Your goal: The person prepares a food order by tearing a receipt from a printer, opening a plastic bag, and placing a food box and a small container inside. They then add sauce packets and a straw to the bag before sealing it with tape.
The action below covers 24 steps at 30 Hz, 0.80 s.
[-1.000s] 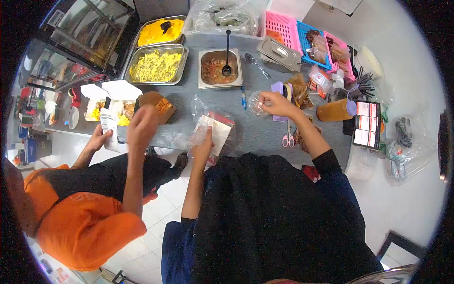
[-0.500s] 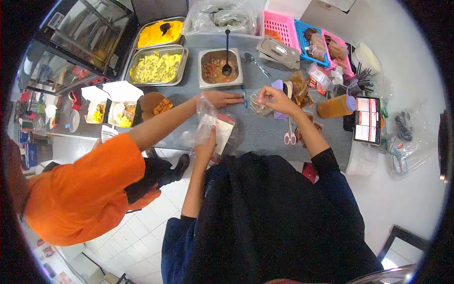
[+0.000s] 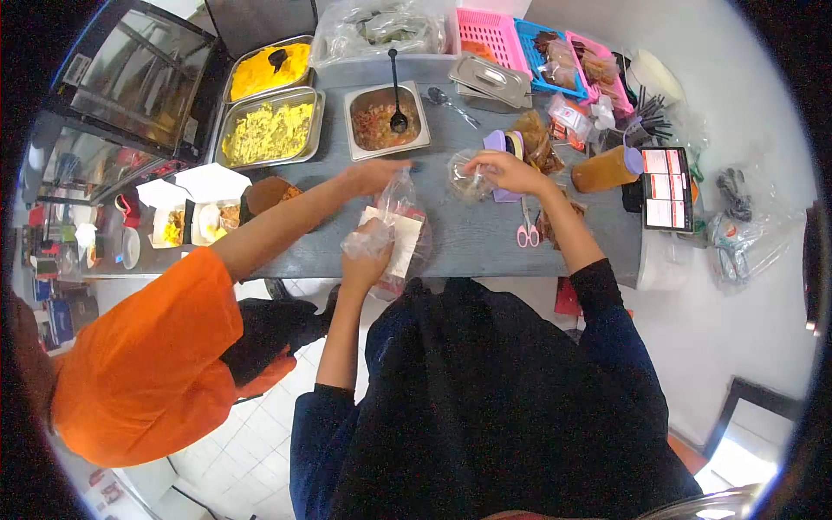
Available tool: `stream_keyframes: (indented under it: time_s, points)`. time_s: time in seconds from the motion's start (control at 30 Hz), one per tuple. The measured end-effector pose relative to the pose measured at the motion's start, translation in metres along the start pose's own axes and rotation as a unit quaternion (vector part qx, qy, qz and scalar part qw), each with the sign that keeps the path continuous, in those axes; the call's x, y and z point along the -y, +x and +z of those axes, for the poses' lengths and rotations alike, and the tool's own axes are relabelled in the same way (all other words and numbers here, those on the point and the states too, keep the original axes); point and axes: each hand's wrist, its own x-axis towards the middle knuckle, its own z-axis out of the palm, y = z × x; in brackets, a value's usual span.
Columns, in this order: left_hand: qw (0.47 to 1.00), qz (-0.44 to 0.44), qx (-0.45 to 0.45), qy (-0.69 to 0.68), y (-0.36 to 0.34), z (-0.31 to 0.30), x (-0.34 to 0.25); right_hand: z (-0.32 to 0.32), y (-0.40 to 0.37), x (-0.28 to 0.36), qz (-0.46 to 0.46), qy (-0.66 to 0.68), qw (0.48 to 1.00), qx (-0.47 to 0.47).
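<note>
My left hand [image 3: 367,254] grips the crumpled edge of a clear plastic bag [image 3: 397,227] holding a white and red packet, at the near edge of the grey counter [image 3: 472,243]. My right hand [image 3: 505,170] pinches a small clear plastic bag [image 3: 465,179] further back, next to a purple cup [image 3: 497,143]. A co-worker in an orange shirt [image 3: 147,364] stretches an arm across from the left; that hand [image 3: 375,174] rests on the counter just behind my large bag and in front of the tray of red relish [image 3: 381,126].
Steel trays of yellow food [image 3: 267,133] and orange food [image 3: 262,71] sit at the back left. Open takeaway boxes [image 3: 195,221] lie left. Scissors [image 3: 524,232], an orange sauce bottle [image 3: 602,171], a tablet [image 3: 667,188], and pink and blue baskets [image 3: 537,52] crowd the right.
The co-worker's arm reached across the counter from the boxes to just behind my bag. My left hand lifted and gathered the big bag's edge; my right hand stayed on the small bag.
</note>
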Motion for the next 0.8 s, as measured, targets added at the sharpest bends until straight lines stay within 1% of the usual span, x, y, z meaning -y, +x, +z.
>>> stream_keyframes:
  time_s: [0.03,0.13,0.23,0.33,0.43,0.57,0.63,0.67,0.73,0.8]
  points:
    - [0.999,-0.041,0.036,-0.005,0.000,-0.007,-0.010,0.000,0.000,-0.003,-0.003,-0.014,1.000,0.005]
    - [0.987,0.083,-0.134,0.043,-0.006,0.027,0.014,0.005,0.002,-0.003,-0.023,-0.122,0.991,0.049]
    - [0.986,0.053,-0.155,0.033,-0.009,0.032,0.016,0.011,0.000,0.004,-0.068,-0.208,0.975,0.026]
    - [0.987,0.052,-0.152,0.005,-0.011,0.030,0.013,0.019,0.000,0.003,-0.054,-0.247,0.967,0.022]
    - [0.984,0.062,-0.160,-0.041,-0.015,0.026,0.012,0.022,0.000,0.019,-0.019,-0.220,0.975,0.005]
    - [0.993,0.061,-0.098,-0.026,-0.012,0.030,0.023,0.032,-0.006,0.012,-0.080,-0.295,0.951,-0.047]
    - [0.995,0.058,-0.085,-0.015,-0.011,0.032,0.025,0.037,-0.010,0.013,-0.101,-0.351,0.928,-0.069]
    - [0.993,0.063,-0.094,-0.016,-0.011,0.032,0.024,0.038,-0.009,0.007,-0.111,-0.354,0.925,-0.078]
    - [0.991,0.072,-0.112,-0.018,-0.011,0.029,0.019,0.042,-0.006,-0.012,-0.130,-0.358,0.919,-0.098]
    - [0.990,0.080,-0.118,-0.014,-0.013,0.025,0.015,0.046,-0.004,-0.017,-0.097,-0.246,0.952,-0.155]
